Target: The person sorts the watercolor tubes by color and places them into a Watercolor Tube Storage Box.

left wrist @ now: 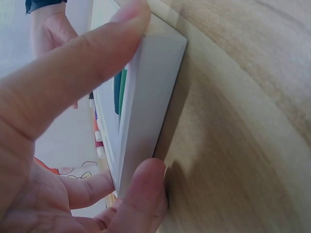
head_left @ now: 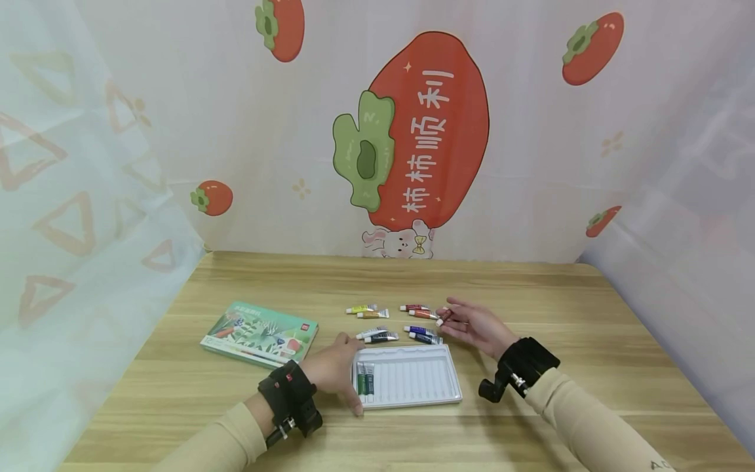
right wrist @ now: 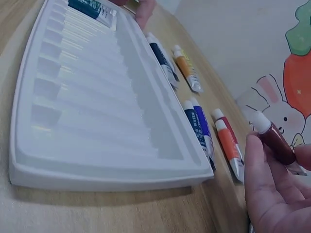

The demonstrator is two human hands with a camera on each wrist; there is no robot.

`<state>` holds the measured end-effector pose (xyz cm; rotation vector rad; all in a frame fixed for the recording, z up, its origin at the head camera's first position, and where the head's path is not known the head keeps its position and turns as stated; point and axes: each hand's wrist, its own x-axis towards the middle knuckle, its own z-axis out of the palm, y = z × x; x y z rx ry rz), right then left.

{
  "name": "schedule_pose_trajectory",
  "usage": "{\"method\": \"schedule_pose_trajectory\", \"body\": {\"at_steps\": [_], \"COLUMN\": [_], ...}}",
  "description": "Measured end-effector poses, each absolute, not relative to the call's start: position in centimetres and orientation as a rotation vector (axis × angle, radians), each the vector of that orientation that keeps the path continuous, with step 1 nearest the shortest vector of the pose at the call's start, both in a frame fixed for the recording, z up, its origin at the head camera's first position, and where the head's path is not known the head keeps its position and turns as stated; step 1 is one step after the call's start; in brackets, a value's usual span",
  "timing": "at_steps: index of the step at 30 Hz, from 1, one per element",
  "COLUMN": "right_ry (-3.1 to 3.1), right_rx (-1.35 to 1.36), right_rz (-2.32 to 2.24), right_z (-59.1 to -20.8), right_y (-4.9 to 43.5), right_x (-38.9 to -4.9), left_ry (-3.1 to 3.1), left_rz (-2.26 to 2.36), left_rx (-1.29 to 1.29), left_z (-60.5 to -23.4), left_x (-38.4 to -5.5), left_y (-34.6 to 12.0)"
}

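Observation:
My left hand holds the left end of a white plastic paint tray, thumb at its near corner and fingers at the far one. Two green paint tubes lie side by side in the tray's leftmost slots. Beyond the tray's right rear corner, my right hand pinches a dark brown paint tube with a white cap, raised off the table. Close to it on the table are a red tube, an orange tube, a blue tube and a navy tube.
Behind the tray's left part lie a yellow tube, an ochre tube, a white-silver tube and a black tube. A green illustrated box rests on the wooden table at left. A printed curtain hangs behind.

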<state>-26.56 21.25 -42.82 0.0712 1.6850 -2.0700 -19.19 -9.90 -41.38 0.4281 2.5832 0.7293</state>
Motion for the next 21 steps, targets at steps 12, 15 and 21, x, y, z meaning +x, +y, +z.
{"method": "schedule_pose_trajectory", "body": {"at_steps": [12, 15, 21], "right_ry": [1.685, 1.664, 1.639], "right_rx": [0.099, 0.088, 0.063], "right_rz": [-2.075, -2.063, -2.043], "right_z": [-42.5, -42.4, -42.5], "right_y": [18.9, 18.3, 17.5], "right_x": [-25.2, -24.7, -23.8], "left_ry": [2.577, 2.575, 2.573], "left_rz": [0.733, 0.740, 0.738], "left_rx": [0.439, 0.435, 0.431], "left_z": [-41.6, -41.5, -41.5], "left_x": [-19.3, -19.3, -19.3], "left_y": [-10.1, -10.1, -10.1]}}
